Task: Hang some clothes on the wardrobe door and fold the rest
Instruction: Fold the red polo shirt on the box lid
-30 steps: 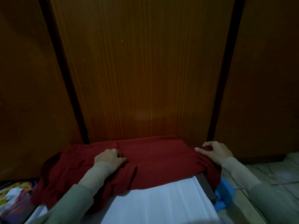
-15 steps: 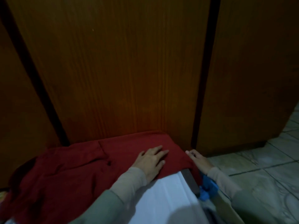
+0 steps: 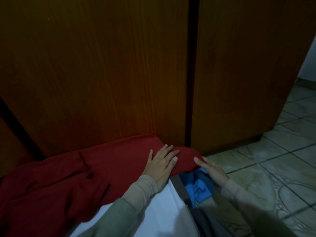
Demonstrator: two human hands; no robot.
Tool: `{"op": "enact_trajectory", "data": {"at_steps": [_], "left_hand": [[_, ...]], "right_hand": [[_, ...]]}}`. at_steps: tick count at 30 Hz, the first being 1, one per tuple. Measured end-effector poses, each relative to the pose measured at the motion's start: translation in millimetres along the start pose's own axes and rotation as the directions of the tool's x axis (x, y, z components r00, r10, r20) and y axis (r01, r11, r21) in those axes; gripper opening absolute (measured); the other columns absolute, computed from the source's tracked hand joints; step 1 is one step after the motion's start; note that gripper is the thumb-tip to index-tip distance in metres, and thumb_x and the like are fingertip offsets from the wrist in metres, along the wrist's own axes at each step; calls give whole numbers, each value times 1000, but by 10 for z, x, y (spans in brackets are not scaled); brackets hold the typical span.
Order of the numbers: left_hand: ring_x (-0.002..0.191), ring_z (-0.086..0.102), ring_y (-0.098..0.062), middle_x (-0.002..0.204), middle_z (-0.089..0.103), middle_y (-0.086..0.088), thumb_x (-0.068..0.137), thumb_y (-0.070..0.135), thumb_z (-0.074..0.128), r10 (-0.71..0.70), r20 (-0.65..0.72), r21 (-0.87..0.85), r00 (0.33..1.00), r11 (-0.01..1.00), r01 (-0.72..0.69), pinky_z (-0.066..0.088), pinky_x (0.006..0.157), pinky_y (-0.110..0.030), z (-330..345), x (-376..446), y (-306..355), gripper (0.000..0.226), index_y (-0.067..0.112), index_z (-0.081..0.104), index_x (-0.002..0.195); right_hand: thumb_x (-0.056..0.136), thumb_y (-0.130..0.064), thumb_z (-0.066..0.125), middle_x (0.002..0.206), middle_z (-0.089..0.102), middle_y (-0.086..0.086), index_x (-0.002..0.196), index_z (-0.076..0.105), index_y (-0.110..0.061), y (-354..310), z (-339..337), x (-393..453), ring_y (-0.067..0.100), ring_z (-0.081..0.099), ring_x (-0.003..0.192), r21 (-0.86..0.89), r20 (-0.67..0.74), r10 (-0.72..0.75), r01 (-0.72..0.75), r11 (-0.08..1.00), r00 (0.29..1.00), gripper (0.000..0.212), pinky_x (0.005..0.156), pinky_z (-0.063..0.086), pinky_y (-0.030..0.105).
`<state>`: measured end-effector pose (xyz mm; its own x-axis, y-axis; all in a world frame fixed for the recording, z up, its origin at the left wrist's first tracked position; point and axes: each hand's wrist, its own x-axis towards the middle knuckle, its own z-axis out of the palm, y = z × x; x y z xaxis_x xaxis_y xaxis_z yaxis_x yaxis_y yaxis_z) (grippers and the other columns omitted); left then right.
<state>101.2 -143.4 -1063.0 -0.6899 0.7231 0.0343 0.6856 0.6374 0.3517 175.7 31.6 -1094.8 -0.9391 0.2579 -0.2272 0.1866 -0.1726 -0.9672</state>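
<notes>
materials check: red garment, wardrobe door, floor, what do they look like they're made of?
Red garment: soft matte cloth, likely a knit; it creases and drapes over the edge of the white surface.
Wardrobe door: wood or wood veneer, with vertical grain and a faint satin sheen; solid or laminate can't be told.
Floor: glossy tiles, probably ceramic, with dark grout lines and a mottled pattern.

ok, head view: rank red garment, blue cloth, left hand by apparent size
1. red garment, by far the largest, spread across the white surface.
2 and 3. left hand and blue cloth look about alike; the cloth is partly hidden, so no ranking between them.
</notes>
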Motion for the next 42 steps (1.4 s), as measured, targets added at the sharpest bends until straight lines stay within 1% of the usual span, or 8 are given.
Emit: {"op": "enact_trajectory", "data": {"at_steps": [4,9,18,22,25,29,34,42], "left_hand": [[143,-3,0,156,10,17,103,36,14,8,-3,14,1000,1000,-8,-10,115,-39,-2,-1,1,44,36,23,146],[142,-7,2,157,6,16,102,38,14,18,-10,-21,1000,1000,-18,-12,115,-37,16,-20,-19,45,35,20,147],[139,-18,3,153,-22,17,101,42,9,-34,35,159,999,987,28,-10,116,-31,-3,-452,-248,51,37,-20,143],[135,-22,5,146,-24,23,74,71,-21,-44,26,232,999,972,37,-13,113,-29,-136,-779,-528,70,42,-21,137],[135,-23,2,145,-23,20,50,74,-38,-36,20,211,999,977,32,-14,109,-23,-228,-1070,-719,95,44,-18,137],[131,40,-4,146,40,7,97,51,6,13,-32,252,999,968,-5,30,109,-19,-439,-1440,-835,63,23,44,139],[113,59,-7,120,63,10,78,36,43,40,-110,371,993,929,4,34,99,-37,-681,-1882,-1097,46,26,59,121],[138,28,-13,151,25,8,64,72,46,-314,-141,142,939,932,333,21,113,-31,-1007,-2488,-1615,102,44,-16,141]], "right_hand": [[91,-15,55,109,65,11,116,55,-12,-44,-69,51,21,63,95,193,-80,3,12,981,997,25,74,54,23],[85,-3,64,104,61,22,119,50,-4,99,36,71,17,57,77,-61,-235,53,-70,996,971,37,54,46,11],[94,-14,54,127,48,-4,114,59,-21,-135,457,-83,7,43,117,-561,52,-351,318,764,935,22,94,29,13],[100,-25,43,154,21,-7,146,30,-20,-208,801,-86,11,22,141,-780,194,-302,333,529,933,48,115,16,26],[101,-39,29,158,-12,-8,151,5,-27,-262,1046,-131,13,-10,145,-969,203,-130,219,117,970,56,115,-4,48],[102,-41,14,157,-16,-1,151,-6,-18,-287,1413,-202,14,-15,145,-966,200,-41,189,-178,979,57,113,-8,55],[102,-43,12,156,-22,5,149,-13,-13,-170,1910,-223,28,-17,144,-960,235,37,238,-149,971,61,113,-7,54],[95,-12,38,157,-12,-8,148,-16,-25,-114,2601,-368,7,-7,145,-801,598,-59,598,-13,799,77,114,-12,48]]}}
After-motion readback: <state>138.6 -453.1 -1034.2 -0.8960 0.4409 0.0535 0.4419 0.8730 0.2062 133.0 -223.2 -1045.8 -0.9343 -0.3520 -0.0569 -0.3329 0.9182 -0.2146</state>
